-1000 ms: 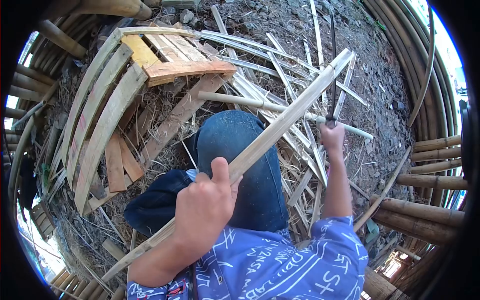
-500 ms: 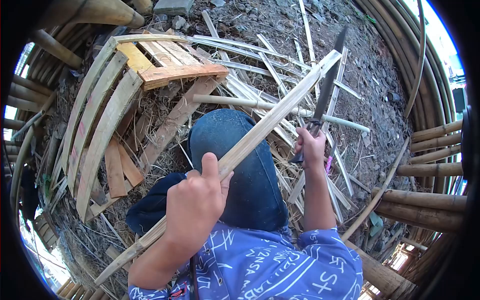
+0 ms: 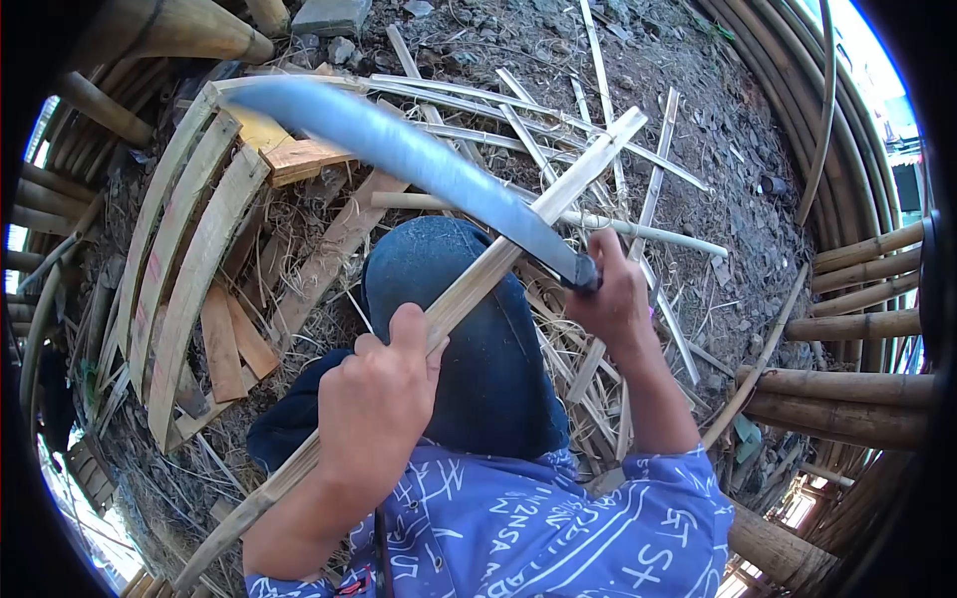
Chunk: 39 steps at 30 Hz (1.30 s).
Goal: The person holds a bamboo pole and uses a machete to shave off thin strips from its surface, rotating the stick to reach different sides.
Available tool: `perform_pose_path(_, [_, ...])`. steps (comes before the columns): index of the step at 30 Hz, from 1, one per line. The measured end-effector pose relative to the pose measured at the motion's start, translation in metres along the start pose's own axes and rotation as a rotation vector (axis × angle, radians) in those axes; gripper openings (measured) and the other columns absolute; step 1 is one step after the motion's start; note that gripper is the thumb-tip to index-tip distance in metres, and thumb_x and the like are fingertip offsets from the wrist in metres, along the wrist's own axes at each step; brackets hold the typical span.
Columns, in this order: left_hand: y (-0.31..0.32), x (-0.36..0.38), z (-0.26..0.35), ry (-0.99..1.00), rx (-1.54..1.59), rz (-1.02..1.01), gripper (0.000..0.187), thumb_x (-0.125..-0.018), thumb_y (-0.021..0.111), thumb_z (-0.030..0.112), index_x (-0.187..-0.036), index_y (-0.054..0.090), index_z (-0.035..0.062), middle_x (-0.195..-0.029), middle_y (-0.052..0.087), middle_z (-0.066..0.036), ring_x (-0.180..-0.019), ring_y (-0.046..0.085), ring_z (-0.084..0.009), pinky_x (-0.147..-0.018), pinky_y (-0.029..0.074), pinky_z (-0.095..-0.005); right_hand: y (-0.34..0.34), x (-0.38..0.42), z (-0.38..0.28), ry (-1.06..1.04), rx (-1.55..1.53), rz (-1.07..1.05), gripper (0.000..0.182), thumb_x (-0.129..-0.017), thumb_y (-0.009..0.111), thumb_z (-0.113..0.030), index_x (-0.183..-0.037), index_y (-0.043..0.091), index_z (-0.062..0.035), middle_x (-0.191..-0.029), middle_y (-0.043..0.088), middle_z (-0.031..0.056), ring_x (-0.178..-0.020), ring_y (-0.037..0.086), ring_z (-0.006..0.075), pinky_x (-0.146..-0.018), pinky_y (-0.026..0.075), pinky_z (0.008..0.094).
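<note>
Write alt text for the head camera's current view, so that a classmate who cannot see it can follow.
The right hand holds a large knife, its blade partly blurred, across a long pale strip gripped in the left hand. The strip slants over a denim-covered knee; more strips litter the ground.

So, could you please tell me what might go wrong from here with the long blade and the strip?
The blade crosses the strip in front of the raised knee, so a slip might cut it. The bare left hand grips the same strip and could be hit if the edge runs that way.
</note>
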<state>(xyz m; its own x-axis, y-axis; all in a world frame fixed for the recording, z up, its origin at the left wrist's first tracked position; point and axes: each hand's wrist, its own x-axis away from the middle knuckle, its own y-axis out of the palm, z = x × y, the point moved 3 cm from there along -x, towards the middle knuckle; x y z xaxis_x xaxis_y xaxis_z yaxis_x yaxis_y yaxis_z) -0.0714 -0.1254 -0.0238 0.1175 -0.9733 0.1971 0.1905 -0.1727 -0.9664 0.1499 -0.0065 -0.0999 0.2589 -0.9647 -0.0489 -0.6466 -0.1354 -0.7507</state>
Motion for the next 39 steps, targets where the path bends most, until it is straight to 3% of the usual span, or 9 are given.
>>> perform_pose_path(6, [-0.002, 0.004, -0.002, 0.026, -0.128, 0.081, 0.03, -0.09, 0.062, 0.035, -0.094, 0.047, 0.0098, -0.061, 0.058, -0.01, -0.05, 0.064, -0.0243, -0.043, 0.052, -0.0317, -0.016, -0.035, 0.023, 0.18, 0.105, 0.065, 0.015, -0.073, 0.062, -0.008, -0.084, 0.058, -0.0001, -0.064, 0.061, 0.0168, -0.056, 0.062, 0.0285, -0.057, 0.05, 0.0379])
perform_pose_path(9, [0.001, 0.002, -0.002, 0.044, -0.149, 0.063, 0.03, -0.089, 0.063, 0.035, -0.094, 0.046, 0.0105, -0.062, 0.059, -0.01, -0.05, 0.064, -0.0231, -0.043, 0.052, -0.0314, -0.013, -0.016, 0.005, 0.029, -0.011, 0.045, 0.015, -0.072, 0.061, -0.007, -0.085, 0.059, 0.0005, -0.062, 0.059, 0.0147, -0.052, 0.057, 0.0253, -0.056, 0.047, 0.0351])
perform_pose_path(14, [0.0, -0.001, 0.002, 0.052, -0.171, 0.083, 0.031, -0.088, 0.064, 0.036, -0.095, 0.047, 0.0106, -0.063, 0.058, -0.009, -0.05, 0.064, -0.0221, -0.043, 0.052, -0.0308, 0.002, -0.021, 0.035, -0.105, 0.196, 0.013, 0.008, -0.071, 0.063, -0.008, -0.072, 0.061, -0.0002, -0.065, 0.062, 0.0218, -0.062, 0.064, 0.0383, -0.061, 0.05, 0.0447])
perform_pose_path(21, [-0.001, 0.001, -0.003, 0.058, -0.175, 0.068, 0.031, -0.089, 0.063, 0.037, -0.095, 0.047, 0.0108, -0.063, 0.057, -0.009, -0.049, 0.063, -0.0222, -0.042, 0.051, -0.031, -0.003, -0.017, 0.013, 0.162, -0.106, 0.013, 0.013, -0.07, 0.065, -0.012, -0.066, 0.06, 0.0001, -0.057, 0.057, 0.0148, -0.051, 0.056, 0.0259, -0.053, 0.044, 0.0342])
perform_pose_path(24, [0.001, -0.002, 0.0, 0.078, -0.136, 0.055, 0.031, -0.09, 0.062, 0.038, -0.096, 0.047, 0.0106, -0.063, 0.057, -0.008, -0.049, 0.063, -0.0219, -0.042, 0.051, -0.031, 0.007, -0.026, 0.042, -0.106, 0.051, 0.025, 0.012, -0.069, 0.064, -0.011, -0.065, 0.06, -0.0002, -0.058, 0.059, 0.0186, -0.055, 0.061, 0.0327, -0.056, 0.049, 0.0401])
perform_pose_path(26, [-0.003, -0.003, 0.002, 0.082, -0.214, 0.08, 0.032, -0.09, 0.062, 0.038, -0.095, 0.047, 0.0104, -0.063, 0.057, -0.008, -0.049, 0.064, -0.0222, -0.042, 0.052, -0.0315, 0.007, -0.039, 0.059, -0.047, 0.142, 0.043, 0.012, -0.069, 0.063, -0.009, -0.065, 0.06, 0.0012, -0.06, 0.059, 0.0207, -0.059, 0.062, 0.0366, -0.06, 0.051, 0.0428])
perform_pose_path(31, [-0.005, -0.003, -0.001, 0.071, -0.181, 0.062, 0.032, -0.09, 0.061, 0.039, -0.093, 0.046, 0.0104, -0.063, 0.057, -0.008, -0.05, 0.064, -0.0223, -0.042, 0.051, -0.0322, -0.003, -0.031, 0.037, 0.204, -0.078, 0.04, 0.014, -0.069, 0.063, -0.012, -0.074, 0.062, 0.0015, -0.055, 0.057, 0.0056, -0.051, 0.053, 0.0147, -0.051, 0.043, 0.0311])
perform_pose_path(35, [0.001, -0.005, 0.001, 0.095, -0.143, 0.049, 0.032, -0.092, 0.059, 0.04, -0.094, 0.046, 0.0105, -0.062, 0.057, -0.008, -0.05, 0.064, -0.0229, -0.042, 0.051, -0.0327, 0.005, -0.015, 0.012, -0.091, 0.111, -0.1, 0.01, -0.068, 0.065, -0.012, -0.071, 0.061, -0.0029, -0.068, 0.063, 0.0202, -0.069, 0.064, 0.0402, -0.065, 0.053, 0.0453])
perform_pose_path(39, [-0.005, -0.008, 0.003, 0.083, -0.147, 0.056, 0.031, -0.093, 0.057, 0.039, -0.094, 0.047, 0.0101, -0.061, 0.057, -0.008, -0.049, 0.064, -0.0239, -0.043, 0.052, -0.0332, 0.008, -0.036, 0.035, -0.047, 0.122, 0.048, 0.009, -0.068, 0.064, -0.011, -0.067, 0.061, -0.0031, -0.065, 0.062, 0.0182, -0.065, 0.063, 0.0388, -0.062, 0.052, 0.0452])
